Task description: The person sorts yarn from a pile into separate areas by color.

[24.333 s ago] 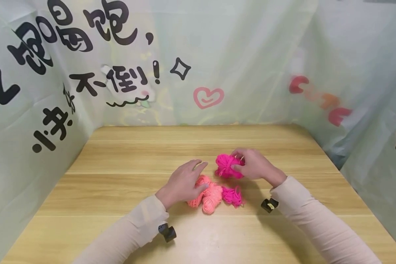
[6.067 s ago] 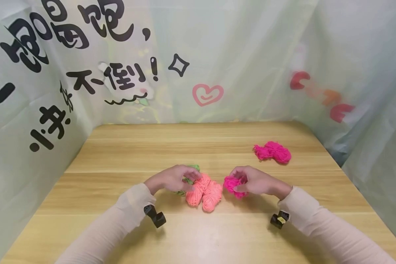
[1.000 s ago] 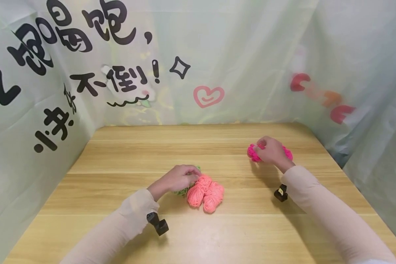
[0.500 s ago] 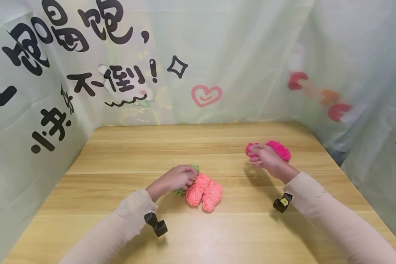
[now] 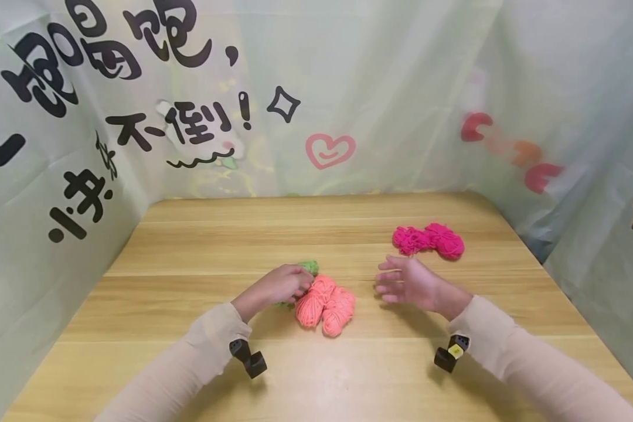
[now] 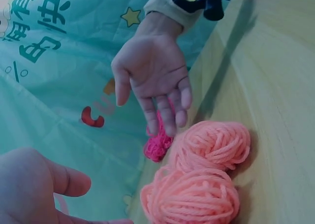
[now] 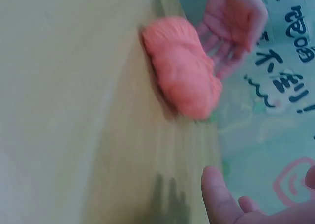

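My left hand hovers at the left side of two coral yarn skeins, its fingers loosely extended and holding nothing. Beneath and behind it, a green yarn bundle is partly hidden. The right wrist view also shows the left hand with relaxed fingers beside the coral yarn. My right hand is raised over the table right of the coral skeins, palm turned inward and fingers spread, with nothing in it. Beyond it lie magenta yarn bundles, side by side.
The wooden table is enclosed by a pale printed curtain at the back and sides. Black camera mounts, a left one and a right one, hang below the wrists near the tabletop.
My right hand has released a small magenta bundle beside the other magenta yarn and drawn back toward the coral skeins. The left hand has barely moved.
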`<state>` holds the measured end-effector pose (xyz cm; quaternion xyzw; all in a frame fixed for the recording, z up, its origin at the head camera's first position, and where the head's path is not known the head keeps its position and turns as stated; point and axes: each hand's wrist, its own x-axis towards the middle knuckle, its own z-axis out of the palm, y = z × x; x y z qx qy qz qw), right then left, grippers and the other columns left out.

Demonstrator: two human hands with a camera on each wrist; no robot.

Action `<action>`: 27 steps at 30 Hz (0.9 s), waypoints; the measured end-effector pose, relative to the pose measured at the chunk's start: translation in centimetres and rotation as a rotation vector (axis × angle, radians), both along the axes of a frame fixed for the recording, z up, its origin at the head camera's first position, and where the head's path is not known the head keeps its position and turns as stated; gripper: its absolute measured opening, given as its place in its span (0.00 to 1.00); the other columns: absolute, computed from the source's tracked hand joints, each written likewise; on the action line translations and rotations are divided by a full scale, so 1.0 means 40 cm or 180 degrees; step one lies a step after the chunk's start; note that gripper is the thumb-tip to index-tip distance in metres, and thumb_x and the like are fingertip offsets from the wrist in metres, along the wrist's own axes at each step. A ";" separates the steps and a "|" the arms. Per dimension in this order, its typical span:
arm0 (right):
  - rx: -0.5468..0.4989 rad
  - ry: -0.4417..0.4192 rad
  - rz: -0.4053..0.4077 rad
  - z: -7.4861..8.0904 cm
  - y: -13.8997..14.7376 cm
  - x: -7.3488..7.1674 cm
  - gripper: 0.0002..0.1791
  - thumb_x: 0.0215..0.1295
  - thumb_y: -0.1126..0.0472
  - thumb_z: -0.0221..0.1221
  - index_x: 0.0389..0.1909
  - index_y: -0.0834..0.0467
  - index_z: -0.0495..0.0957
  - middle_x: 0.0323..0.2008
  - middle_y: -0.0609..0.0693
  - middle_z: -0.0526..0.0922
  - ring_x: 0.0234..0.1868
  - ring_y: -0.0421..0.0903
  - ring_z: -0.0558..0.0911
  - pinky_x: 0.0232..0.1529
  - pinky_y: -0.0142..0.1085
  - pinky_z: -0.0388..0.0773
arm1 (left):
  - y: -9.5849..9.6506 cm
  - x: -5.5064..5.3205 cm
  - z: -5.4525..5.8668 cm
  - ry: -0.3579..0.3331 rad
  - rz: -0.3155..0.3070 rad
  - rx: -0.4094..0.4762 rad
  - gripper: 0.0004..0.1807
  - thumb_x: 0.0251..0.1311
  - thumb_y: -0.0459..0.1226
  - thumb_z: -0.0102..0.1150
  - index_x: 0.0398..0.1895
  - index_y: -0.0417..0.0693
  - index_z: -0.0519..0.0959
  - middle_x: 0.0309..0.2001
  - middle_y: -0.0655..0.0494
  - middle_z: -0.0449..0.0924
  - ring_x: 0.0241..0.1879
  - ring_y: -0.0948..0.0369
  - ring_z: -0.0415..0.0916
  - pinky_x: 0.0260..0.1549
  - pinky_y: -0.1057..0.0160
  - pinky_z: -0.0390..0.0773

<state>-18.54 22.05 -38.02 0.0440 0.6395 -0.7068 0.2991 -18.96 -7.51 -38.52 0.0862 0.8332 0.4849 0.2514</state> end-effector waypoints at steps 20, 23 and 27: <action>-0.0030 -0.0225 0.0286 -0.060 -0.062 0.069 0.34 0.77 0.49 0.37 0.68 0.73 0.48 0.65 0.75 0.56 0.55 0.62 0.72 0.57 0.52 0.73 | 0.029 0.039 -0.029 -0.0598 0.0065 0.0590 0.23 0.72 0.39 0.45 0.59 0.28 0.65 0.42 0.40 0.75 0.37 0.50 0.79 0.38 0.54 0.83; -0.0002 -0.0216 0.0282 -0.057 -0.070 0.070 0.33 0.77 0.51 0.38 0.68 0.74 0.48 0.65 0.76 0.55 0.56 0.62 0.72 0.57 0.53 0.72 | 0.030 0.043 -0.032 -0.0679 0.0105 0.0620 0.20 0.71 0.39 0.45 0.55 0.28 0.68 0.40 0.38 0.75 0.35 0.50 0.78 0.36 0.53 0.83; 0.0010 -0.0200 0.0284 -0.054 -0.082 0.071 0.32 0.75 0.54 0.42 0.67 0.74 0.50 0.63 0.75 0.59 0.53 0.61 0.73 0.57 0.53 0.73 | 0.033 0.047 -0.034 -0.0763 0.0166 0.0716 0.21 0.71 0.39 0.46 0.54 0.27 0.67 0.41 0.37 0.74 0.35 0.49 0.78 0.35 0.52 0.83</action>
